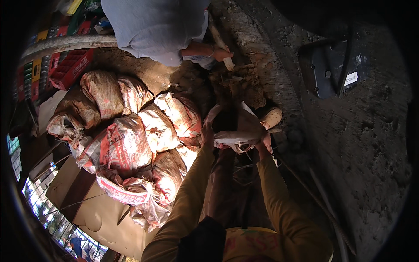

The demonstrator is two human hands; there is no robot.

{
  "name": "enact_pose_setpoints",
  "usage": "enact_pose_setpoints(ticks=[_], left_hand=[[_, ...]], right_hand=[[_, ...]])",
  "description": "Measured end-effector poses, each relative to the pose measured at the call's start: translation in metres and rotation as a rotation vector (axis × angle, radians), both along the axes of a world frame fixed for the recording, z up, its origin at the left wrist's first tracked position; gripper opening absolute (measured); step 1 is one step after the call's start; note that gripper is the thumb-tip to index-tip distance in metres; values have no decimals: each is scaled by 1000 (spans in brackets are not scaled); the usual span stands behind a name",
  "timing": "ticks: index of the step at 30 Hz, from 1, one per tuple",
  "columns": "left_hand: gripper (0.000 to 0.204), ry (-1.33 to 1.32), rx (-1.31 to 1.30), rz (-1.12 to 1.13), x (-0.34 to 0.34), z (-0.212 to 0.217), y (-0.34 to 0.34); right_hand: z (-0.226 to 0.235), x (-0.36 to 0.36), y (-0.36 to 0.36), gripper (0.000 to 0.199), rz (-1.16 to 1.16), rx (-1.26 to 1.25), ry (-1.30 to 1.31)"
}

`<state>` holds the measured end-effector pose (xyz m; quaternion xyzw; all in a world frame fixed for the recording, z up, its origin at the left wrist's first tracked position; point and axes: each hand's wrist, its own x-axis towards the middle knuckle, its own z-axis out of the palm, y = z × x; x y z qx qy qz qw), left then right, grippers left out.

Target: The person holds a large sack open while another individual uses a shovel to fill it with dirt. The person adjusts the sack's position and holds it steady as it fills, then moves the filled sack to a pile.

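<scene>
— While the light is this poor, start with the big things: what's around them?

— The rough concrete wall (362,144) fills the right side, and a heap of filled, dusty woven sacks (131,139) fills the left. Beyond it are red plastic crates (72,65), and a dark box (329,70) is fixed to the wall. A second person in a grey shirt (157,26) bends over the loose earth (238,83), one hand (220,53) on what may be a wooden tool handle; it's too dim to be sure.

— And the one wearing the camera?

— Yellow sleeves reach forward to an open sack (233,126), which hangs just beside the heap and right below the earth. The left hand (207,135) is clenched on the near-left edge of the sack's mouth, the right hand (264,142) is clenched on the right edge, and the white rim is bunched up between them. A sandalled foot (271,118) stands just beyond the right hand.

— How would you hold it well?

— I'd pull the two fists farther apart so the mouth gapes wide, keep the rim level and close under the dirt, and keep the fabric rolled into each fist so it can't slip as weight comes in.
</scene>
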<state>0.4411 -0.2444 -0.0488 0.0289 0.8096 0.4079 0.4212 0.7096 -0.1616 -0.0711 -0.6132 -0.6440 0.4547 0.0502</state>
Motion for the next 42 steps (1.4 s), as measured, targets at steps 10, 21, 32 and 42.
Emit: enact_pose_setpoints(ticks=[10,21,32,42], left_hand=[[40,17,73,-25,10,-2,40],[41,12,75,28,14,-37,16],[44,-18,-15,6,-3,-16,-28],[43,26,-79,-57,6,-15,-8]], right_hand=[[-71,44,11,31,58,493,-32],[-24,48,18,35,291,462,193],[-5,-1,-50,32,-550,-365,728],[-52,48,-41,31,120,-17,448]])
